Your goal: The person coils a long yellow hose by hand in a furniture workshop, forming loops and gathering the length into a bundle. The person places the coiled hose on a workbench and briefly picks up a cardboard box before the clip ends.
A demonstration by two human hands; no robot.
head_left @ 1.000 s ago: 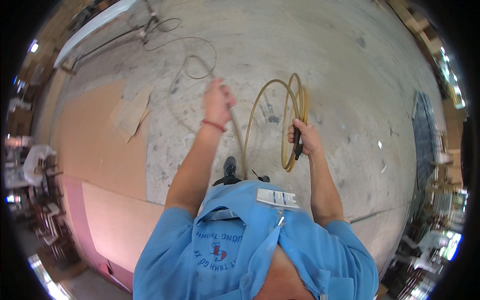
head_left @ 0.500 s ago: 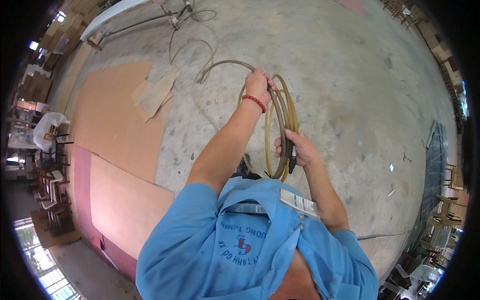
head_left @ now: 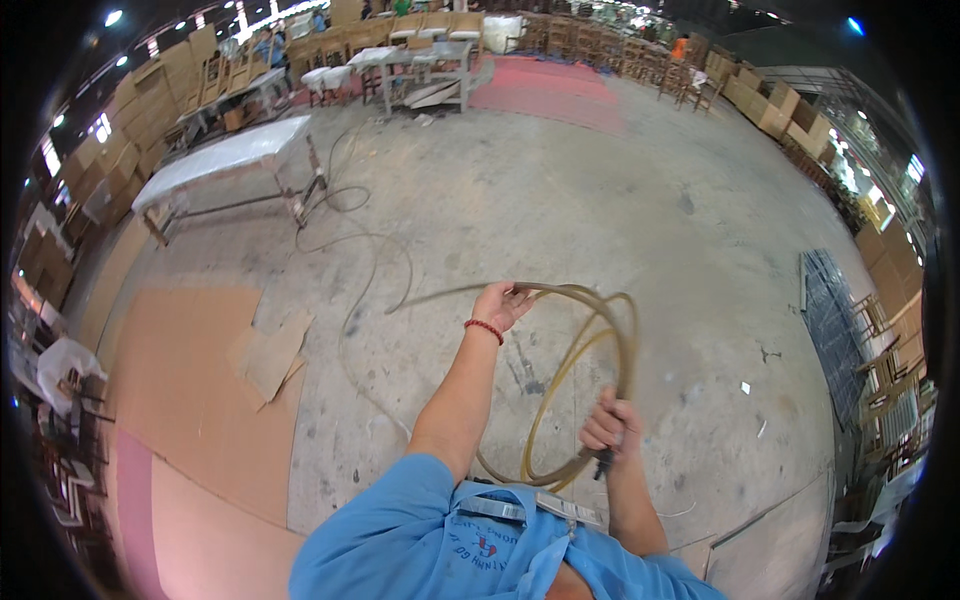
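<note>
A yellowish-brown flexible hose point(head_left: 548, 396) hangs in loose loops in front of my body. My right hand point(head_left: 612, 424) is wrapped round the gathered loops, and a black end fitting point(head_left: 604, 463) sticks out just below the fist. Farther out and to the left, my left hand point(head_left: 502, 306), with a red bead bracelet at the wrist, has the hose between thumb and fingers. From this hand the hose runs left and drops to the concrete floor, trailing in curves toward a wrapped table point(head_left: 228, 158).
Flat cardboard sheets point(head_left: 190, 380) cover the floor at left, with a torn piece point(head_left: 272, 355) on top. A dark sheet-like stack point(head_left: 832, 325) lies at right near wooden chairs. Workbenches point(head_left: 425, 75), a pink floor area point(head_left: 550, 92) and stacked furniture stand at the far side.
My view has tilted up, showing more of the hall. My left hand has moved left, away from the coil, with the hose stretched between both hands. The loops have spread wider.
</note>
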